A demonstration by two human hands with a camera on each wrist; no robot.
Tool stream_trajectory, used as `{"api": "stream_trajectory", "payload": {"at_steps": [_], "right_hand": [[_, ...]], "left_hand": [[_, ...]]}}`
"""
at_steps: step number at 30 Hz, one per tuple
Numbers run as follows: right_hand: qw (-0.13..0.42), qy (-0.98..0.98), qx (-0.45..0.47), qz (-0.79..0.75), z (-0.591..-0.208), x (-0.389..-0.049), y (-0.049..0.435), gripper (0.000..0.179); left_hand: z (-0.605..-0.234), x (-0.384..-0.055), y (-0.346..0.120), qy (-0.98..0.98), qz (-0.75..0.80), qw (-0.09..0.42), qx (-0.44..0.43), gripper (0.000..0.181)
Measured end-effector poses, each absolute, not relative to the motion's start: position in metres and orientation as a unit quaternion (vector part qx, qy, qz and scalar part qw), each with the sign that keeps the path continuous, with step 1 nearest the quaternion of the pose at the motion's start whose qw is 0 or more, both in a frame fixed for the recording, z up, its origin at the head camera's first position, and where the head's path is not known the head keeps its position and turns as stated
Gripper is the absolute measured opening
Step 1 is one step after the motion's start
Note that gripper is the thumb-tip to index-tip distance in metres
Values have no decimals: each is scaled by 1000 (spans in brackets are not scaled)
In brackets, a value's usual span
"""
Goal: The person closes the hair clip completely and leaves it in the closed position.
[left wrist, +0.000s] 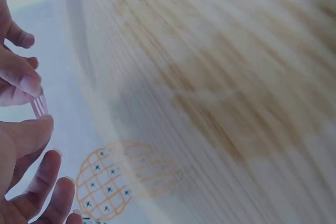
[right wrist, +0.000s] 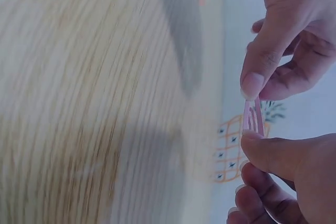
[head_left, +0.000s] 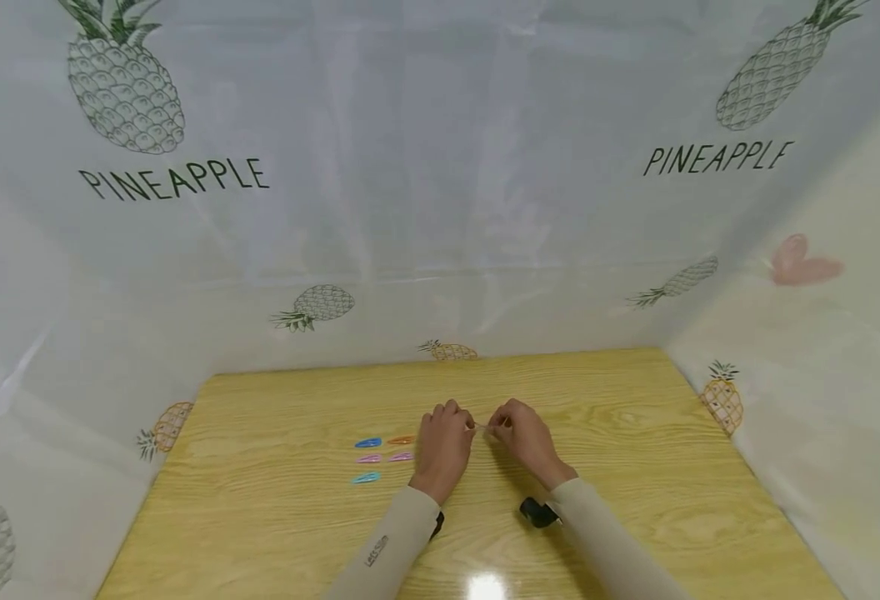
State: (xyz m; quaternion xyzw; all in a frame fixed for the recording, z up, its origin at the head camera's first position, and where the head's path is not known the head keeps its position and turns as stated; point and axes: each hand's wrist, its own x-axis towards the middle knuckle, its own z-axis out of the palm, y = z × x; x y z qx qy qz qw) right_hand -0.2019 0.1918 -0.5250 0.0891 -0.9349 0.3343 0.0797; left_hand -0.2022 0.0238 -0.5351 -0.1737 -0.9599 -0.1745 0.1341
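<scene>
A pink snap hair clip [right wrist: 253,120] is stretched between my two hands above the table. My left hand [head_left: 443,443] pinches one end between thumb and fingers. At the other end, my right hand [head_left: 528,442] pinches the clip too. In the left wrist view, the clip [left wrist: 39,105] shows as a narrow frame with slits, and the thumbs hide both its tips. Left of my left hand, several hair clips lie flat on the table: a blue clip [head_left: 368,442], an orange clip [head_left: 401,440], two pinkish clips [head_left: 368,458] and a turquoise clip [head_left: 366,477].
The wood-grain table [head_left: 635,467] reaches back to a pale sheet [head_left: 440,208] printed with pineapples, which also hangs along both sides. A black device [head_left: 537,512] sits by my right wrist. Light glares off the table's front.
</scene>
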Motion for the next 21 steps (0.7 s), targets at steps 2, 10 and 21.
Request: {"api": "stream_trajectory", "payload": {"at_steps": [2, 10, 21], "right_hand": [[80, -934, 96, 335, -523, -199, 189, 15], [77, -931, 118, 338, -516, -187, 178, 17], [75, -926, 150, 337, -510, -176, 163, 16]], "left_hand": [[-534, -199, 19, -957, -185, 137, -174, 8], [-526, -185, -1, -954, -194, 137, -181, 20], [-524, -169, -25, -949, -179, 150, -212, 20]]}}
